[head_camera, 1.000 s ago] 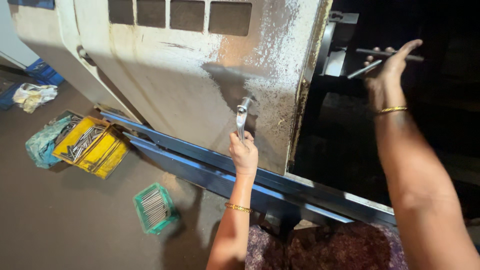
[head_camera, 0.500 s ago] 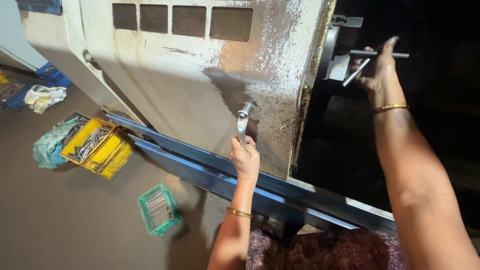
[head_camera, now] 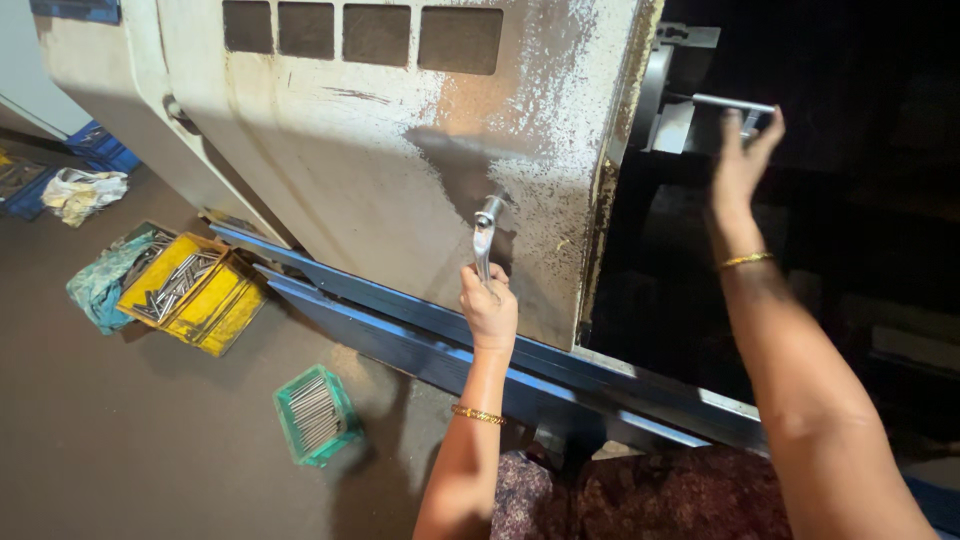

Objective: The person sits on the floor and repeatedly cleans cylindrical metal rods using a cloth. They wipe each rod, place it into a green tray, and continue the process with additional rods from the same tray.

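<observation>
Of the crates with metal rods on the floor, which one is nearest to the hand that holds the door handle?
The small green crate, just below and beside the left hand. The yellow crates lie farther away, next to a teal cloth.

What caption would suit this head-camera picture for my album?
Left hand grips a metal door handle on a worn machine door; right hand reaches a metal bar.

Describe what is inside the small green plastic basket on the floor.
The small green plastic basket holds a packed layer of slim grey metal rods lying side by side. Whatever lies beneath that top layer, and the basket's bottom, is covered.
</observation>
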